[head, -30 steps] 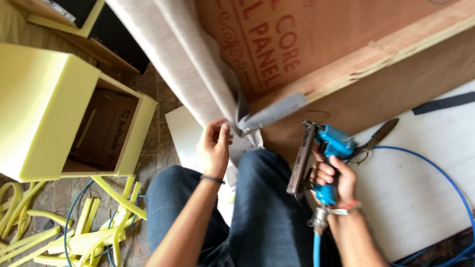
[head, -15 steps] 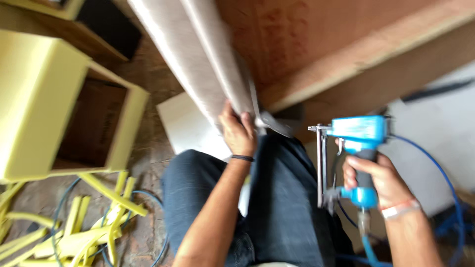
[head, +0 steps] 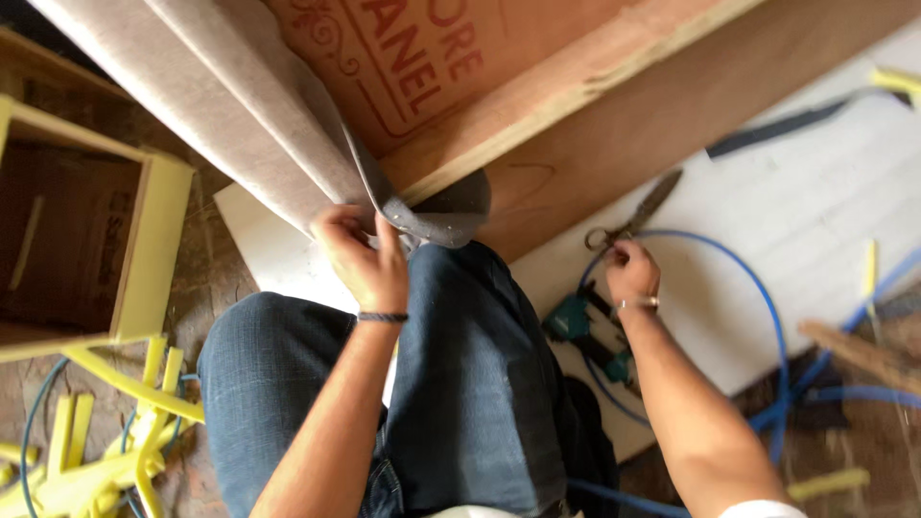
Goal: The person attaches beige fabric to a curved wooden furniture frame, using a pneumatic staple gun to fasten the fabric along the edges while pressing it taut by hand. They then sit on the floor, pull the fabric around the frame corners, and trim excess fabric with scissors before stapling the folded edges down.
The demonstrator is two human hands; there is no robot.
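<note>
The loose corner of the grey fabric (head: pixel 422 206) is pinched in the closed fingers of the left hand (head: pixel 365 259) at the edge of the plywood panel (head: pixel 614 125), just above the knees. The scissors (head: pixel 633 216) are touched at their handles by the curled fingers of the right hand (head: pixel 631 273); whether they are gripped cannot be told. The blue staple gun (head: pixel 590 336) is left lying on the white sheet (head: pixel 815 221), ringed by the blue hose (head: pixel 758 288), while yellow foam scraps (head: pixel 106 451) are crowded along the left of the floor.

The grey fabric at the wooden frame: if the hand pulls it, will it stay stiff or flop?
Probably floppy: the grey fabric curls and folds where the left hand pinches it. It looks thin, so likely light. Its matte surface suggests it should not slip easily.
</note>
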